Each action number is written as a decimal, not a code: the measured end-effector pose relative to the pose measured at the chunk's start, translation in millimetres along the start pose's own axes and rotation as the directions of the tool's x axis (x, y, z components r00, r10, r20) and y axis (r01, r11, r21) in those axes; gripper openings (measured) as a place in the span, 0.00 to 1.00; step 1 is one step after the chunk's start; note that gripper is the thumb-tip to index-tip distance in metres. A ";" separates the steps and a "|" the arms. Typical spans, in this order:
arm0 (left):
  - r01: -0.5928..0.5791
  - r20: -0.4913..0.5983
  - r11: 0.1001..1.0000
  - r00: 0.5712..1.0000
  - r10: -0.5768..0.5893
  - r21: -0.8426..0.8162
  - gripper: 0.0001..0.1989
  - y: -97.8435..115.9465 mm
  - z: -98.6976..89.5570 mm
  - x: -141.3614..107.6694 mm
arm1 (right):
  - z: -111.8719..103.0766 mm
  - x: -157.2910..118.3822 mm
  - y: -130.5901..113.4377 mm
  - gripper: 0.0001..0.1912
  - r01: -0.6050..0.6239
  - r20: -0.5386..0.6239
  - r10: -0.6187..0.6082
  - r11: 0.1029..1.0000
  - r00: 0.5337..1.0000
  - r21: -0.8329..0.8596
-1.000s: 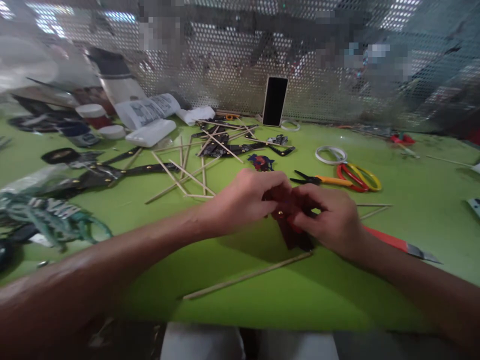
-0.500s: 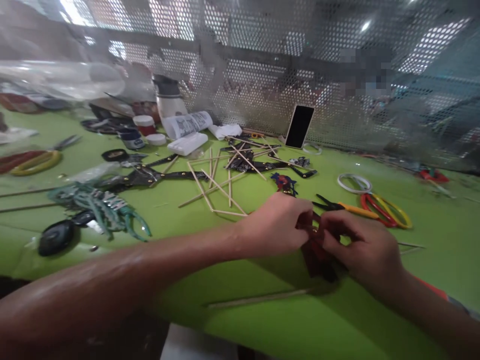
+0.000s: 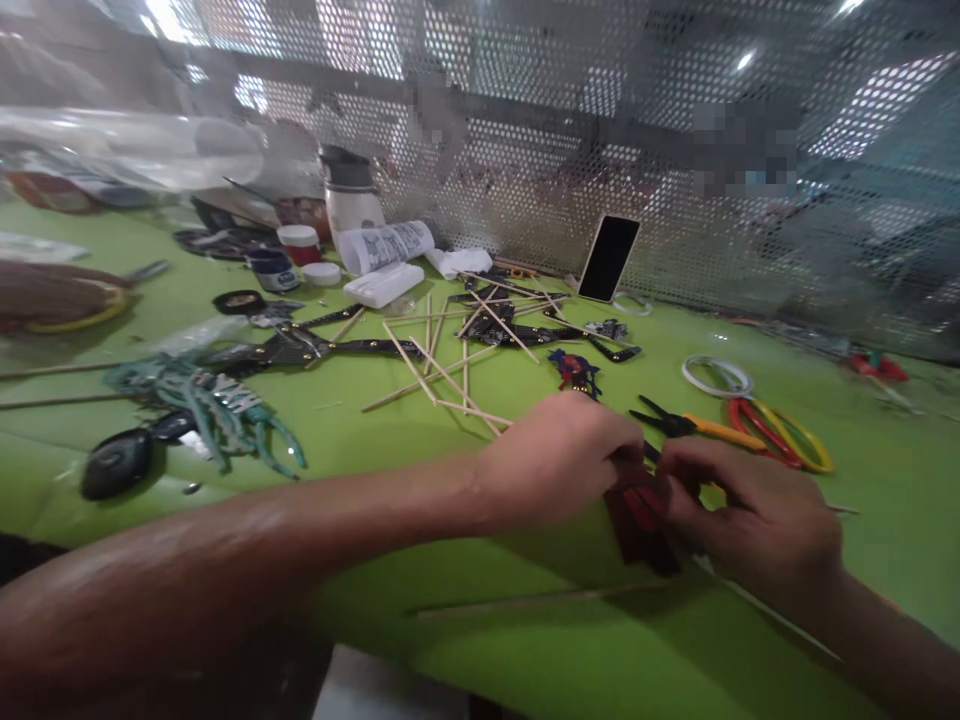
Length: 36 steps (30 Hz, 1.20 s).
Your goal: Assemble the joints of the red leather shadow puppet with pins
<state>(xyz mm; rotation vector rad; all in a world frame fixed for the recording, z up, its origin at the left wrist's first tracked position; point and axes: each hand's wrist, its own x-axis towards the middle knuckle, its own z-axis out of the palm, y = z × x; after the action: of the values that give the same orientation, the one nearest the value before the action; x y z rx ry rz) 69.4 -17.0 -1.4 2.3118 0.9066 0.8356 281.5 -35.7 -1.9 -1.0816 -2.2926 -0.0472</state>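
A dark red and black piece (image 3: 637, 530), its kind unclear, is gripped at its top by both my hands. My left hand (image 3: 559, 460) reaches in from the left with fingers curled in a pinch at the piece's upper edge. Close beside it, my right hand (image 3: 757, 510) pinches the other side with thumb and forefinger. The fingertips hide the spot being worked. Below the piece a thin wooden stick (image 3: 525, 604) lies on the green table (image 3: 420, 560). Just beyond my left hand sits a small blue and red figure (image 3: 576, 370).
Orange-handled pliers (image 3: 716, 430), red-and-yellow handles (image 3: 787, 440) and a white ring (image 3: 716, 376) lie beyond my right hand. Wooden sticks (image 3: 435, 370), black jointed frames (image 3: 289, 345) and a green stringy model (image 3: 210, 400) spread leftward. A phone (image 3: 609, 258) leans at the back. Another person's hand (image 3: 56, 295) is far left.
My right hand has shifted a little to the right and nearer, and my left hand slightly right. At the far left, another person's hand now covers the yellow-handled scissors more.
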 end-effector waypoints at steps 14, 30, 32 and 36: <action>-0.188 -0.074 0.965 0.976 0.204 0.184 0.11 0.5 3.7 -9.3 | 4.0 7.5 -28.0 0.02 -0.624 0.412 0.483 0.459 0.773 0.633; 0.176 0.249 0.924 0.964 -0.092 -0.339 0.06 -1.0 -16.4 0.4 | 14.0 -7.8 -9.8 0.06 0.249 -0.156 -0.257 0.966 0.954 -0.072; 0.226 0.334 0.882 0.939 -0.084 -0.413 0.06 -2.9 -19.8 2.2 | 15.8 -8.7 -9.1 0.07 0.296 -0.174 -0.312 0.949 0.934 -0.111; 0.165 0.219 0.927 0.971 -0.093 -0.337 0.05 -2.8 -17.7 0.3 | 18.0 -5.8 -14.4 0.06 0.099 -0.132 -0.080 0.985 0.988 0.140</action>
<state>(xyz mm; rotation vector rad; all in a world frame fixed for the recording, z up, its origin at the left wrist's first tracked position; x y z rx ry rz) 56.1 -10.9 8.9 1.9582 0.7432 0.6369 265.0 -44.5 -16.7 -0.8758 -2.1931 0.0165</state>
